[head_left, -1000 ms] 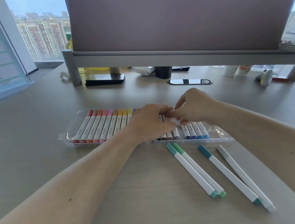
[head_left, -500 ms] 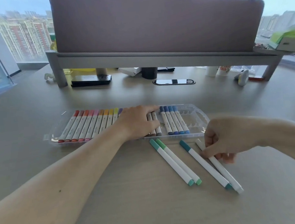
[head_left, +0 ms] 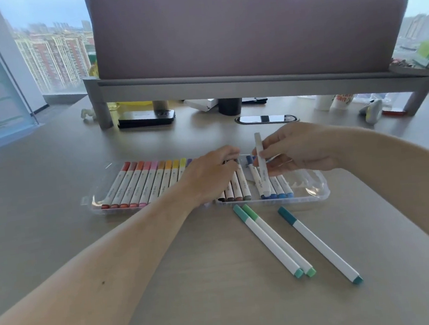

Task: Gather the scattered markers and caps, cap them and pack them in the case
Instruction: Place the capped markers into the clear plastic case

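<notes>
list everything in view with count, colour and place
case: one, clear, mid-desk
markers in case: count partly hidden by a hand, reds to yellows left, browns and blues right
loose markers: three, white with green or teal caps, on desk before the case
held marker: one, white with grey cap, above the case
desk: one, beige, under everything
divider: one, mauve, at desk's back
black box: one, black, under divider, left
paper cups: two, white, back right
left hand: rests on markers in case
right hand: pinches the held marker
</notes>
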{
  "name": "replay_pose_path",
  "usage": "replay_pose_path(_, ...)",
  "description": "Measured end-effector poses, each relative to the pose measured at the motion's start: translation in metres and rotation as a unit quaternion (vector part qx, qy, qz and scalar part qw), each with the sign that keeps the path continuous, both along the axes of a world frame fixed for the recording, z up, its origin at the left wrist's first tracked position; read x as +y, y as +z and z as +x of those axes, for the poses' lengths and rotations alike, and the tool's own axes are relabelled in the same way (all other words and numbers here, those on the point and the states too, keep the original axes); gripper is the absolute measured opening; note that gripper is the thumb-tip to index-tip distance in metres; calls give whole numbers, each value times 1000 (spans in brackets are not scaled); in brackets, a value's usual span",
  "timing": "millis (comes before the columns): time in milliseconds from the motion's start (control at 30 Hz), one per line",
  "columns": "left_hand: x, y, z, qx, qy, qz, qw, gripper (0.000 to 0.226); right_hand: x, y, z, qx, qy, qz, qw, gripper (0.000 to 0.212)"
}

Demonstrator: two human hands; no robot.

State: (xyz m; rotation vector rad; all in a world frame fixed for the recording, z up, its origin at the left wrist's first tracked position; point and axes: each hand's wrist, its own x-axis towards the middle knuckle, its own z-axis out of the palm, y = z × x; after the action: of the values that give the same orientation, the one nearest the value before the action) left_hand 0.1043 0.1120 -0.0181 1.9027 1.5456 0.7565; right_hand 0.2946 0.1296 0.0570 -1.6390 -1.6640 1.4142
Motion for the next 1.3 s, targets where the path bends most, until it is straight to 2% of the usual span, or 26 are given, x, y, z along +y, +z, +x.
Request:
replay_pose_path(67,-1,1,-1,-14,-9,5,1000,47,9,-9,-9,-9,7,0,1000,14)
replay_pose_path(133,-4,4,-2,8,-30,15,999,61,14,-15,-15,-37,14,15,999,12)
replay_pose_path(200,-5,5,1,82,-46,34,995,80,17,-19,-19,-80,13,43,996,10)
replay_pose_path(267,-3,2,4,170,-48,70,982,88,18,-22,-20,-97,11,66,993,10)
replay_pose_path(367,3,-3,6,236,-54,94,966,90,16,-25,-19,-128,9,107,986,12)
replay_pose_path(467,6,-4,5,251,-65,73,963,82,8,-29,-15,-169,12,141,975,16)
replay_pose_path(600,7,-4,6,257,-81,75,960,80,-12,-27,-7,-252,35,220,942,20)
replay_pose_path(667,9,-4,6,259,-90,77,958,82,-27,-21,-2,-279,81,209,934,25)
replay_pose_path(767,9,-4,5,277,-101,69,953,81,-50,-5,9,-362,145,146,909,45)
replay_pose_path(867,6,-3,6,286,-101,66,951,80,-67,3,20,-419,189,61,886,46)
replay_pose_path(933,5,-3,6,291,-99,63,949,80,-73,0,23,-416,206,29,885,38)
replay_pose_path(1033,4,-3,7,301,-94,55,947,78,-72,-7,27,-394,210,29,894,26)
replay_pose_path(1167,4,-3,8,305,-96,51,946,77,-48,4,39,-241,122,52,961,24)
replay_pose_path(1300,2,-2,9,312,-93,57,944,76,-11,11,50,-128,6,69,989,21)
